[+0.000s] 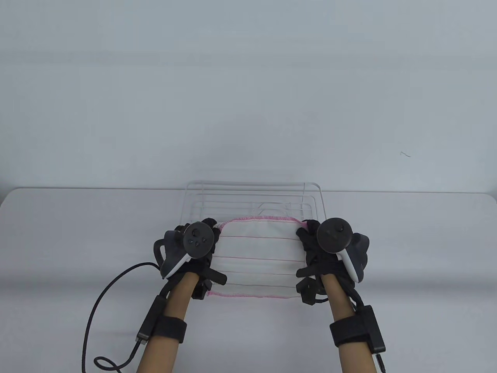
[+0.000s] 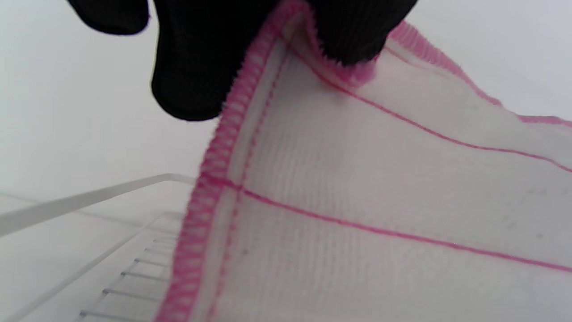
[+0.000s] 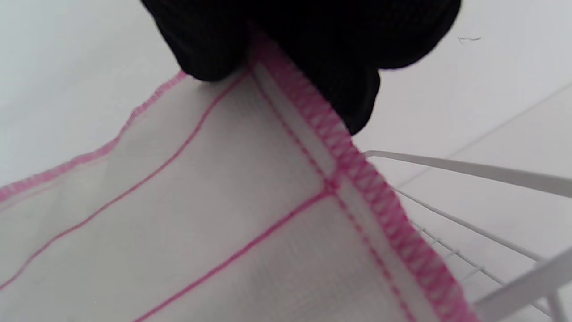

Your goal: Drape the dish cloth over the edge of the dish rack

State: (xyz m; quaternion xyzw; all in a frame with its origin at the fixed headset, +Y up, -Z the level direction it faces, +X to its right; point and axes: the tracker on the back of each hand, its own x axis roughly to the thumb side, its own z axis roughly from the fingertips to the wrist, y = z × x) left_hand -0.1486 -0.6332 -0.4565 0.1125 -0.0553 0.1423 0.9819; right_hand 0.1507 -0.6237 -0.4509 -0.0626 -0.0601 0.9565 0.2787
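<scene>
A white dish cloth (image 1: 258, 258) with pink stitched edges and thin pink lines is held spread out between my hands, over the near side of a white wire dish rack (image 1: 254, 194). My left hand (image 1: 211, 229) pinches the cloth's far left corner; the left wrist view shows its gloved fingers (image 2: 196, 76) on the pink hem of the cloth (image 2: 380, 201). My right hand (image 1: 304, 229) pinches the far right corner; the right wrist view shows its fingers (image 3: 313, 40) on the hem of the cloth (image 3: 223, 214). The rack's wires show beside the cloth in both wrist views, left (image 2: 89, 201) and right (image 3: 469, 170).
The rack stands on a white table (image 1: 77, 233) near its far edge, with a pale wall behind. A black cable (image 1: 97, 311) loops on the table left of my left forearm.
</scene>
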